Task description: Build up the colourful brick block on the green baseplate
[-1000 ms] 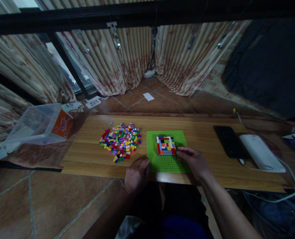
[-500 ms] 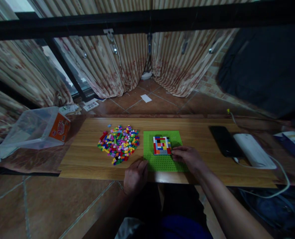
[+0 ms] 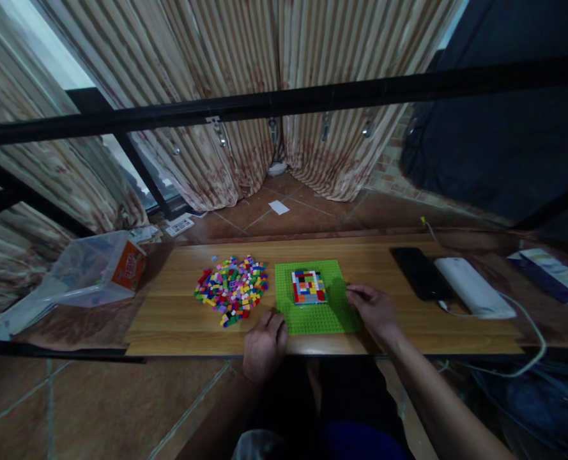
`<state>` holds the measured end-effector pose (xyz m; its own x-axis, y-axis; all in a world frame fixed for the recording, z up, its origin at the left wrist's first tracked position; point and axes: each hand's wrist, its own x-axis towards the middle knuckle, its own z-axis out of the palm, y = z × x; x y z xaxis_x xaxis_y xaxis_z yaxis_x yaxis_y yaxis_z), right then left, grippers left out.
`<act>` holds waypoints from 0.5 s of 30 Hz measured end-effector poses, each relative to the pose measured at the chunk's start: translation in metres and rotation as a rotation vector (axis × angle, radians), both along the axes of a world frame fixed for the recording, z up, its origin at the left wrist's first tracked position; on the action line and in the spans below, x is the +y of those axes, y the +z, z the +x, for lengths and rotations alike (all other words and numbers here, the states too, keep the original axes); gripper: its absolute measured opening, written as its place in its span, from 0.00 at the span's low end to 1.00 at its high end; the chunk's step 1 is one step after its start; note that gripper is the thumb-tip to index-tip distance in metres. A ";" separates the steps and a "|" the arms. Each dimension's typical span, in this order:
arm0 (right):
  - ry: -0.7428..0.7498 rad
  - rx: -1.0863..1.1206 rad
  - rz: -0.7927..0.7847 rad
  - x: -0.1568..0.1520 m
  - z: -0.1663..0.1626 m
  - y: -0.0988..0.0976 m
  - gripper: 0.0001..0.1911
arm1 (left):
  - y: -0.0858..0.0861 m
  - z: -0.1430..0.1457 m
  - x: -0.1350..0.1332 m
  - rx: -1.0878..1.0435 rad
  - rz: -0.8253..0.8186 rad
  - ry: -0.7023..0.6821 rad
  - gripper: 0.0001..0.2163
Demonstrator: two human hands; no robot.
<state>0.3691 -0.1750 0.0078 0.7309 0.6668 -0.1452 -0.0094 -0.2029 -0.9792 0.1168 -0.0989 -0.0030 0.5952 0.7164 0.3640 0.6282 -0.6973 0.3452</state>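
Note:
A green studded baseplate (image 3: pixel 322 319) lies on the wooden board. Near its middle stands a low, roughly square build of colored toy bricks (image 3: pixel 309 287), with white, red, yellow, blue, grey and orange pieces. My left hand (image 3: pixel 265 342) rests at the plate's near left corner, its fingers curled in; what they hold, if anything, is hidden. At the right edge of the plate is my right hand (image 3: pixel 372 310), thumb and fingers drawn together in a pinch. Anything between those fingertips is too small to make out. Left of the plate spreads a pile of loose toy bricks (image 3: pixel 236 287).
A clear plastic bin (image 3: pixel 92 271) with an orange label stands left of the wooden board (image 3: pixel 163 319). To the right lie a black phone (image 3: pixel 420 273) and a white power bank (image 3: pixel 473 287) joined by a cable. Striped curtains (image 3: pixel 245 153) hang behind a dark rail (image 3: pixel 312 99).
My right hand has moved away from the brick build, rightward to the plate's edge. The left hand stays by the near left corner. The camera view has tilted slightly.

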 end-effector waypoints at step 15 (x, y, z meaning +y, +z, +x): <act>0.114 -0.674 -0.293 -0.025 -0.005 -0.008 0.16 | 0.003 0.011 -0.017 -0.036 -0.151 -0.069 0.09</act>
<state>0.3637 -0.2000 -0.0002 0.6530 0.7467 0.1267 0.6108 -0.4203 -0.6710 0.1280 -0.1156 -0.0001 0.6337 0.7224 0.2768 0.5659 -0.6768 0.4708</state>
